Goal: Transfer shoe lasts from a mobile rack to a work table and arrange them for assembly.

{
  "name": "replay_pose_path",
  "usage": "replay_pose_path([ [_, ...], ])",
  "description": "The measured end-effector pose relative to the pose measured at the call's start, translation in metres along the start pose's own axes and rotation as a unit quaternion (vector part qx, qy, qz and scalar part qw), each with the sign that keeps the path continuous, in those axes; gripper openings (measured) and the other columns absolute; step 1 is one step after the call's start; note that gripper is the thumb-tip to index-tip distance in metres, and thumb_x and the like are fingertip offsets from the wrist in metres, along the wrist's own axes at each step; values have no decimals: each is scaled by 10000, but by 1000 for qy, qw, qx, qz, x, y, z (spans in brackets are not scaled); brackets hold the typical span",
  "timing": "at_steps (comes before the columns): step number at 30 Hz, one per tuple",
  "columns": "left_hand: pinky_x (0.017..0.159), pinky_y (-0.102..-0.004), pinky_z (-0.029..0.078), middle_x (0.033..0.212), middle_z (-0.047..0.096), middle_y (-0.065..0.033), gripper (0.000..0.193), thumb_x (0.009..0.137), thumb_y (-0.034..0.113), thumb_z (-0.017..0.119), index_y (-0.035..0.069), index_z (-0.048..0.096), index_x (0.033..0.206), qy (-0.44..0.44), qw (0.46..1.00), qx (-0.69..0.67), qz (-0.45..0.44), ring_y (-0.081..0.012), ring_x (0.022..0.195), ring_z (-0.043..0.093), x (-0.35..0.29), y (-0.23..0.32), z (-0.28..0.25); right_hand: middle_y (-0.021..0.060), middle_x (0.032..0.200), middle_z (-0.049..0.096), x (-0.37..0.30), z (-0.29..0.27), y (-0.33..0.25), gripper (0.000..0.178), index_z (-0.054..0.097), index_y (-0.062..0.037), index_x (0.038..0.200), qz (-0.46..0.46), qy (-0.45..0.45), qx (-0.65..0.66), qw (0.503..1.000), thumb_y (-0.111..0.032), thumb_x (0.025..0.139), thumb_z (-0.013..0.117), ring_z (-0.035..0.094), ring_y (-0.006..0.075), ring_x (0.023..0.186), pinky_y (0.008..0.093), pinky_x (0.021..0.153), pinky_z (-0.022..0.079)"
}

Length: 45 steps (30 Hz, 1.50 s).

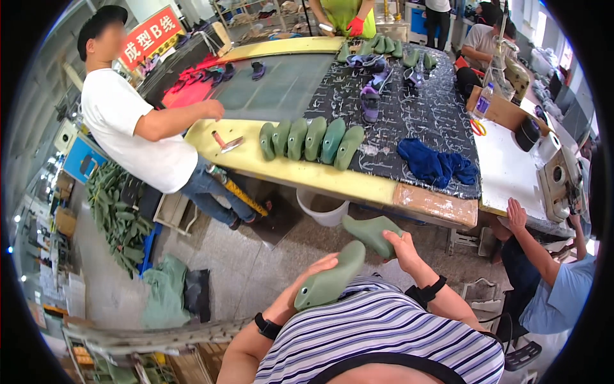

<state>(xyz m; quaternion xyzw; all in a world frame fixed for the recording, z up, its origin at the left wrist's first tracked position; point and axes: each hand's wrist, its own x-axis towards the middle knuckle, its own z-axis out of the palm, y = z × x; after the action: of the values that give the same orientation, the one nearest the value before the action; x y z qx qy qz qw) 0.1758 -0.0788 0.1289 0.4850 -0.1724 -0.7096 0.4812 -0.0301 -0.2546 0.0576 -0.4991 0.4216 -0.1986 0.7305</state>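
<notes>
Grey floor [240,278] spreads below. The left hand [295,285] grasps a green shoe last [334,274]; the right hand [407,249] grips a second last [372,232] just beyond it. Both look stiff, smooth and perhaps slippery, likely surest held around the thick heel end. Farther off, six more lasts [314,137] line the yellow-edged worktable [374,182].

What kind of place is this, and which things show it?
Likely a shoe workshop: the left hand and right hand each hold a green foot-shaped form, a row of similar forms stands on the long table, and a purple shoe sits further back.
</notes>
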Motion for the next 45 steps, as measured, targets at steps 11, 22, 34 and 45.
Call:
replay_pose_path([
  [11, 1074, -264, 340, 1446, 408, -125, 621, 941, 262, 534, 19, 308, 1466, -145, 967, -107, -179, -172, 1293, 428, 64, 73, -41, 78, 824, 647, 113, -23, -78, 396, 595, 5, 1058, -57, 212, 92, 971, -360, 907, 568, 638, 173, 618, 276, 438, 497],
  [22, 1143, -392, 220, 1505, 313, -208, 613, 989, 462, 382, -21, 496, 1348, -134, 986, -51, 87, -294, 1407, 290, 144, 101, -6, 80, 845, 648, 328, -152, -157, 414, 611, -18, 1093, -146, 278, 35, 949, -363, 864, 616, 639, 184, 650, 293, 466, 530],
  [34, 1028, -350, 411, 1353, 512, -167, 696, 711, 128, 600, -34, 452, 1371, 14, 995, -89, -36, -260, 1219, 520, 216, 107, 8, 76, 810, 622, 384, -154, -181, 441, 565, 21, 1114, 14, -14, 77, 997, -365, 900, 568, 630, 169, 626, 265, 502, 518],
  [45, 883, -413, 504, 1240, 573, -191, 416, 759, 75, 630, 42, 600, 1172, 217, 694, 622, 291, -362, 1065, 588, 400, 115, 3, 253, 1000, 660, 400, -184, -197, 644, 563, 57, 1092, -186, 12, -513, 838, -523, 822, 626, 649, 398, 945, 458, 814, 519],
])
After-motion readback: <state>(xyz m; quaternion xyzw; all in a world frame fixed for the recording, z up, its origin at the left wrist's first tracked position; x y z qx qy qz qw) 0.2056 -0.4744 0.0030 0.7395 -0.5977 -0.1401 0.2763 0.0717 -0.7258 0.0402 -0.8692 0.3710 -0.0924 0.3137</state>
